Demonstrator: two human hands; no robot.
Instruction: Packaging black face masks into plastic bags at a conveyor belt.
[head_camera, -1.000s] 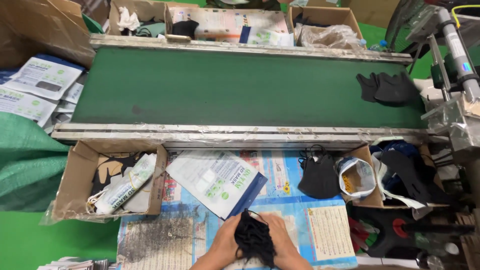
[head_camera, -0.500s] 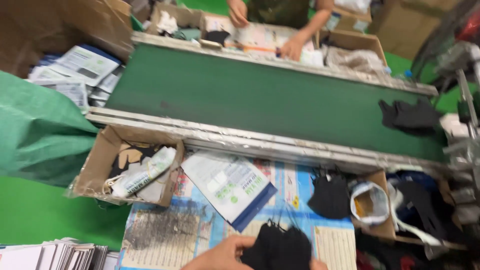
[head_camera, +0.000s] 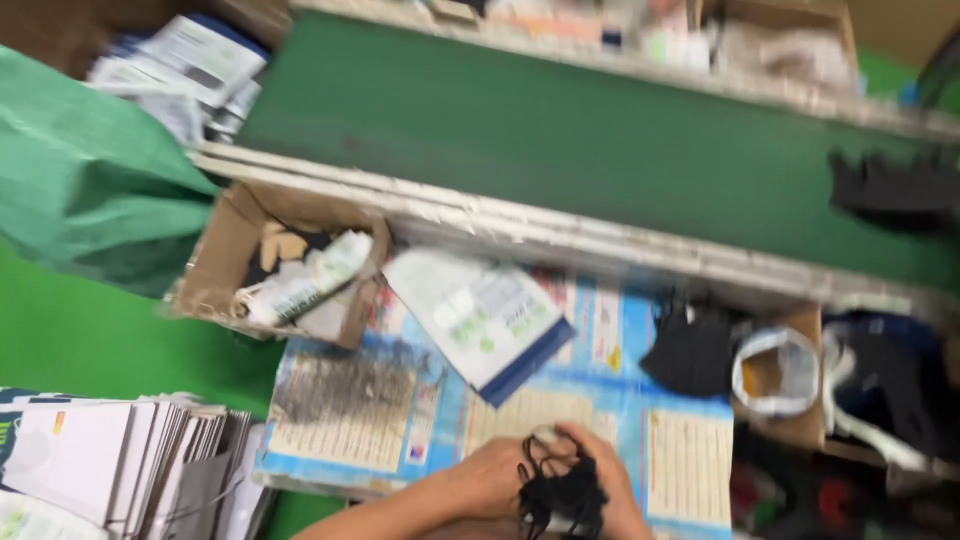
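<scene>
The view is blurred by head motion. At the bottom edge both my hands close around a small bundle of black masks with ear loops (head_camera: 562, 492). My left hand (head_camera: 488, 478) grips it from the left, my right hand (head_camera: 610, 482) from the right, over a blue printed sheet (head_camera: 560, 400) on the work surface. A white and blue flat packet (head_camera: 478, 320) lies just beyond my hands. More black masks (head_camera: 692, 348) sit to the right of it.
A green conveyor belt (head_camera: 560, 140) runs across the top, with a black pile (head_camera: 890, 190) at its right end. A cardboard box (head_camera: 285, 265) of scraps sits left, a stack of flat packets (head_camera: 120, 460) lower left, and a green bag (head_camera: 90, 180) far left.
The camera has swung left and down, bringing the stack of flat packets into view. My hands stay on the black masks and now sit further right in the picture.
</scene>
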